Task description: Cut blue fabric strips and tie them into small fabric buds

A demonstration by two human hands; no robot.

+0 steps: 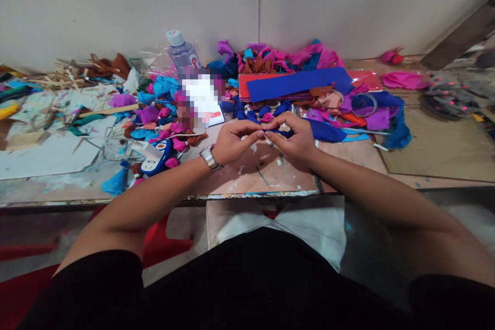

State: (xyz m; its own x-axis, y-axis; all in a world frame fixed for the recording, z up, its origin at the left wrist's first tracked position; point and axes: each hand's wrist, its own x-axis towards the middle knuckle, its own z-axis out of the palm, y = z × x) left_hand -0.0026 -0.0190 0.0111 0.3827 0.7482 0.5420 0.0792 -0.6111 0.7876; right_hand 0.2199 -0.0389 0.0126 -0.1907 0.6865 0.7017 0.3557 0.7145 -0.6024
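Observation:
My left hand (232, 140), with a metal watch (210, 158) at its wrist, meets my right hand (297, 138) over the table's front half. Thumbs and forefingers are pinched together, fingertips nearly touching. Between them they grip a twisted dark blue strip (285, 134) of thin cloth or crepe paper; fingers hide part of it. Just beyond my hands lie small dark blue twisted pieces (251, 112) and a pink one (266, 117). To the right of my right hand is a flat blue piece (328, 131).
A long blue sheet (299, 84) lies over red sheets behind my hands. A phone (203, 95), a water bottle (183, 52) and a power strip (157, 157) stand or lie to the left. Rings of tape (363, 105) and cardboard (441, 149) are right.

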